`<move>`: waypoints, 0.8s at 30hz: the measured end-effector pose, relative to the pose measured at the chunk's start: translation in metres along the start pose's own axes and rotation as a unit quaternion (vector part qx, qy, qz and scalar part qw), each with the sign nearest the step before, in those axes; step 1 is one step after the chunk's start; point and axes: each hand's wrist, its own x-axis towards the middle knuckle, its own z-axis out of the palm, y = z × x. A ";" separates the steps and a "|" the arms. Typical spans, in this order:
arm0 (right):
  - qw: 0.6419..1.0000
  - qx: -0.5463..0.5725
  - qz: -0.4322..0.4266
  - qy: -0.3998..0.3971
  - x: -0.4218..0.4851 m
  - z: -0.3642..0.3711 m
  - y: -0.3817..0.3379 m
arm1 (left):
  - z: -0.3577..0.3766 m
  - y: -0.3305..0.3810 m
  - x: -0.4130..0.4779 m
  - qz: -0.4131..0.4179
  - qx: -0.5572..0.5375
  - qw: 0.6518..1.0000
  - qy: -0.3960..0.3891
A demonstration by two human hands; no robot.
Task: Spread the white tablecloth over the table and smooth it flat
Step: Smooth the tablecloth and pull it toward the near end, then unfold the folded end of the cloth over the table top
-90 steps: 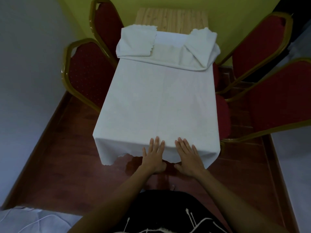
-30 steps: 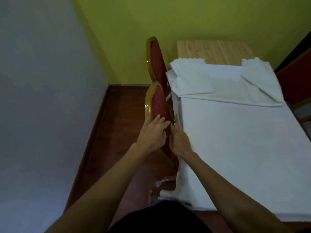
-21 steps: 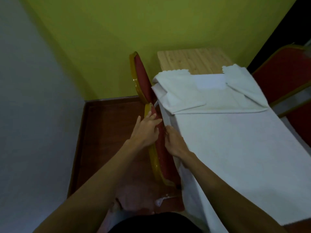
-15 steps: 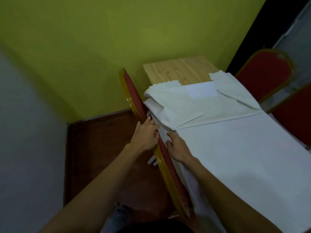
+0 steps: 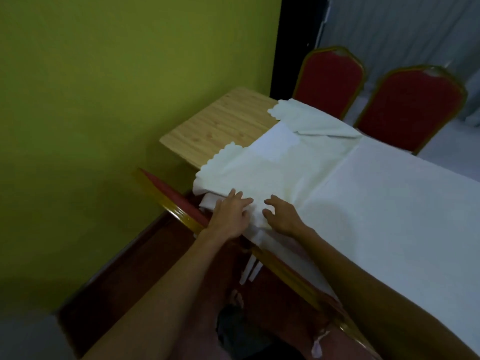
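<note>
At the middle, the left hand (image 5: pixel 230 218) and right hand (image 5: pixel 283 216) press the folded tablecloth (image 5: pixel 259 172), fingers loosely spread. Next it likely needs pulling over the bare table (image 5: pixel 220 126).

On the tablecloth (image 5: pixel 389 203) fold, left hand (image 5: pixel 230 216) and right hand (image 5: pixel 283 216) (bare table (image 5: pixel 220 126) beyond).

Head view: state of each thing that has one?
white tablecloth: spread over most of the table, far end folded back in two flaps.
wooden table: far end bare.
left hand: flat on the folded cloth edge.
right hand: fingers bent, tips on the cloth.
near red chairs: tucked against the table side.
far red chairs: upright at the opposite side.
</note>
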 end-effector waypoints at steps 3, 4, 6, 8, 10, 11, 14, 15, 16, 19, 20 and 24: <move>0.992 -0.034 0.115 0.041 0.059 -0.003 0.006 | -0.016 -0.029 0.048 0.021 0.002 1.000 -0.019; 0.987 -0.049 0.149 0.034 0.071 -0.002 0.012 | -0.021 -0.036 0.054 0.023 0.002 1.000 -0.019; 0.973 -0.050 0.225 0.003 0.096 0.009 0.020 | -0.030 -0.058 0.073 0.031 -0.003 0.998 -0.046; 0.963 -0.043 0.265 0.003 0.115 0.032 0.018 | -0.039 -0.086 0.087 0.024 -0.010 0.996 -0.084; 0.960 -0.034 0.270 0.064 0.135 0.055 0.004 | -0.058 -0.116 0.111 0.029 -0.004 0.994 -0.102; 0.959 -0.036 0.265 0.091 0.141 0.064 -0.005 | -0.066 -0.128 0.125 0.034 0.000 0.995 -0.099; 0.955 -0.079 0.256 0.128 0.151 0.081 -0.021 | -0.081 -0.153 0.162 0.039 -0.010 0.995 -0.097; 0.953 -0.080 0.258 0.135 0.152 0.083 -0.022 | -0.082 -0.156 0.169 0.040 -0.018 0.994 -0.097; 0.953 -0.077 0.258 0.139 0.159 0.081 -0.028 | -0.085 -0.159 0.181 0.043 -0.030 0.993 -0.102; 0.965 -0.010 0.216 0.147 0.189 0.079 -0.062 | -0.089 -0.165 0.217 0.069 -0.061 0.987 -0.133; 0.965 0.033 0.208 0.156 0.199 0.083 -0.078 | -0.091 -0.168 0.227 0.084 -0.070 0.984 -0.140; 0.945 0.157 0.190 0.217 0.243 0.100 -0.144 | -0.107 -0.203 0.270 0.134 -0.066 0.973 -0.177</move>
